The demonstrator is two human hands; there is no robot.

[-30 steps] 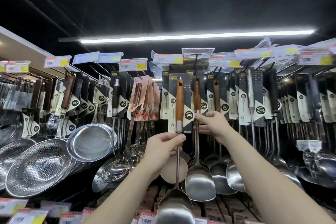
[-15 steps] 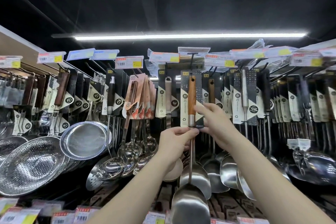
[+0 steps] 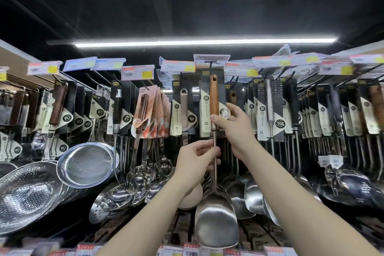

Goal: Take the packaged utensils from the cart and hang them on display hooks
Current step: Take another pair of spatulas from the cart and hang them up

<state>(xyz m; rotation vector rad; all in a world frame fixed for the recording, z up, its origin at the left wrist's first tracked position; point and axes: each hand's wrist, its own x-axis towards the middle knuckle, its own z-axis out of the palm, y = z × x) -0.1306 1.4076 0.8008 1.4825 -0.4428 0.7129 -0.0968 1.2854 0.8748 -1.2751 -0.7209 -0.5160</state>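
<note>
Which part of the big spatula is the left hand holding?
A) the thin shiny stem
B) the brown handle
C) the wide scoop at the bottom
A: the left hand pinches the spatula on its thin metal stem, below the brown handle and well above the scoop.

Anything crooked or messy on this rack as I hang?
Clear plastic price-tag sleeves at upper right are crumpled and stick up, unlike the flat tags beside them. The wooden-handled steel spatula looks straight.
</note>
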